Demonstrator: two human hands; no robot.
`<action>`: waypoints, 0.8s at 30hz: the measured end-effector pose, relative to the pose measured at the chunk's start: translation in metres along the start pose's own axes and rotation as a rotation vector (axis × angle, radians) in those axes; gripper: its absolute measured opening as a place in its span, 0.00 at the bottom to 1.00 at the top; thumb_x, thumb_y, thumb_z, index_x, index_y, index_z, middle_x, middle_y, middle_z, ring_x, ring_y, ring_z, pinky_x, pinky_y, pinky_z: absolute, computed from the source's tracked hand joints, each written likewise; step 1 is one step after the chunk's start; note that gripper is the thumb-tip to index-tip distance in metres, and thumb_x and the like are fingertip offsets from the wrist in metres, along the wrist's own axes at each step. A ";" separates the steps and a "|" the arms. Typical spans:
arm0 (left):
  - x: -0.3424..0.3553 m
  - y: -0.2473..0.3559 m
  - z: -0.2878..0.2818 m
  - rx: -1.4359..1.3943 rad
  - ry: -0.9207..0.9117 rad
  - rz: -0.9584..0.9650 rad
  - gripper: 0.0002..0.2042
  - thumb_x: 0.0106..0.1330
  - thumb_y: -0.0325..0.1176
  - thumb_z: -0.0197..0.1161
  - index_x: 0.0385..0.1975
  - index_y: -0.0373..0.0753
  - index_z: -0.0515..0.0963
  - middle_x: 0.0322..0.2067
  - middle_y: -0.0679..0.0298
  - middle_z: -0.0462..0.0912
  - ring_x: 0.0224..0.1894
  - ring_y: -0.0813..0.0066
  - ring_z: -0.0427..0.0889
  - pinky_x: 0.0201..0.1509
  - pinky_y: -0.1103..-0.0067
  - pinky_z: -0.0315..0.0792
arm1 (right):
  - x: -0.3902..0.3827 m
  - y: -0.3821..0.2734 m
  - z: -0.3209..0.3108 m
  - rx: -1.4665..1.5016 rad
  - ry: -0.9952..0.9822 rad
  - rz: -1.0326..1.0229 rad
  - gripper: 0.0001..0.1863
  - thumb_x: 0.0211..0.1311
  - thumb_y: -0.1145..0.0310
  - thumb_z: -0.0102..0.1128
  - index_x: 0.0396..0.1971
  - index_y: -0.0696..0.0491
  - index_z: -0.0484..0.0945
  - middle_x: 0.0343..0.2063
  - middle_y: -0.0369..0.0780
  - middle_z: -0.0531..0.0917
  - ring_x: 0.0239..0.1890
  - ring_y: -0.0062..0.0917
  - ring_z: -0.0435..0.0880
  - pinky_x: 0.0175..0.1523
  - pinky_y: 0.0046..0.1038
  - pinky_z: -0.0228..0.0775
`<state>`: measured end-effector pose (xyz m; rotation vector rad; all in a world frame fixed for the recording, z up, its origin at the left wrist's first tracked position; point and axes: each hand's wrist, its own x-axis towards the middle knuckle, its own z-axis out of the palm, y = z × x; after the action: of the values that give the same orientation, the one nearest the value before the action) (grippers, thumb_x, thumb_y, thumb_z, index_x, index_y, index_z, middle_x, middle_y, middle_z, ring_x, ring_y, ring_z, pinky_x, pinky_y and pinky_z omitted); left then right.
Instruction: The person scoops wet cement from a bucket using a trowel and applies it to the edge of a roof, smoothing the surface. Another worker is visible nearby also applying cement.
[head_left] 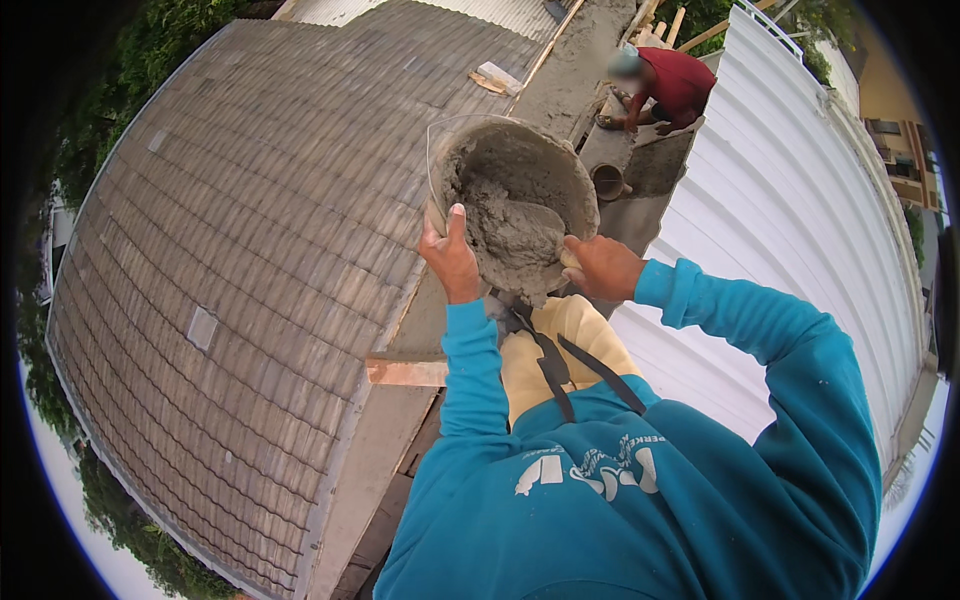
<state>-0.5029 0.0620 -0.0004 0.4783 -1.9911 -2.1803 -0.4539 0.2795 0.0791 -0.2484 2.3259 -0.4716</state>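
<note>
A mortar-caked bucket (578,170) is tilted in front of my body, with its thin wire handle at the far left side. Wet grey mortar (485,210) covers the inside of the bucket. My left hand (453,258) grips the bucket's near left side, thumb up along the rim and fingers partly hidden behind it. In my right hand (605,267) is the short pale handle of a trowel (535,228). The trowel's blade rests in the mortar and is coated with it. Some mortar hangs over the near rim.
A brown tiled roof (230,200) slopes along the left, and a white corrugated metal roof (790,240) lies to the right. Between them, a person in a red top (680,90) crouches ahead near a round pipe opening (607,181). A wood block (405,373) lies beside my left forearm.
</note>
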 end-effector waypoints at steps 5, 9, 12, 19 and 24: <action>-0.005 0.004 0.000 0.043 0.024 -0.031 0.23 0.70 0.40 0.64 0.56 0.29 0.77 0.46 0.58 0.84 0.45 0.70 0.79 0.50 0.70 0.72 | -0.021 -0.009 0.013 0.362 -0.023 0.031 0.25 0.70 0.58 0.57 0.55 0.61 0.67 0.31 0.58 0.83 0.38 0.56 0.83 0.46 0.49 0.75; -0.012 0.002 -0.002 0.054 0.054 -0.050 0.24 0.70 0.43 0.64 0.56 0.29 0.77 0.41 0.61 0.83 0.40 0.74 0.77 0.45 0.73 0.71 | -0.027 -0.037 -0.001 0.711 -0.104 0.151 0.23 0.70 0.58 0.57 0.53 0.62 0.69 0.30 0.58 0.83 0.36 0.52 0.85 0.43 0.47 0.74; -0.007 0.005 0.004 0.051 0.061 -0.079 0.25 0.70 0.47 0.63 0.54 0.29 0.78 0.35 0.66 0.80 0.34 0.78 0.72 0.38 0.74 0.67 | -0.026 -0.019 0.024 0.738 0.076 0.018 0.20 0.71 0.58 0.58 0.50 0.59 0.70 0.20 0.44 0.78 0.22 0.30 0.79 0.28 0.33 0.72; -0.003 -0.006 -0.007 0.051 0.100 -0.196 0.26 0.70 0.51 0.62 0.51 0.29 0.79 0.28 0.71 0.72 0.29 0.81 0.65 0.33 0.75 0.61 | -0.049 -0.004 0.025 0.754 0.179 -0.039 0.21 0.69 0.58 0.61 0.51 0.57 0.72 0.27 0.47 0.83 0.25 0.32 0.83 0.32 0.34 0.74; 0.004 -0.017 -0.017 -0.038 0.135 -0.232 0.24 0.70 0.50 0.62 0.47 0.30 0.77 0.37 0.64 0.78 0.36 0.76 0.76 0.43 0.77 0.70 | -0.066 -0.004 0.014 0.768 0.181 -0.015 0.23 0.67 0.57 0.62 0.53 0.56 0.73 0.33 0.51 0.85 0.34 0.44 0.87 0.42 0.39 0.77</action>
<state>-0.4991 0.0469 -0.0192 0.8656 -1.9037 -2.2408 -0.3970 0.2926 0.1128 0.1544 2.1273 -1.3829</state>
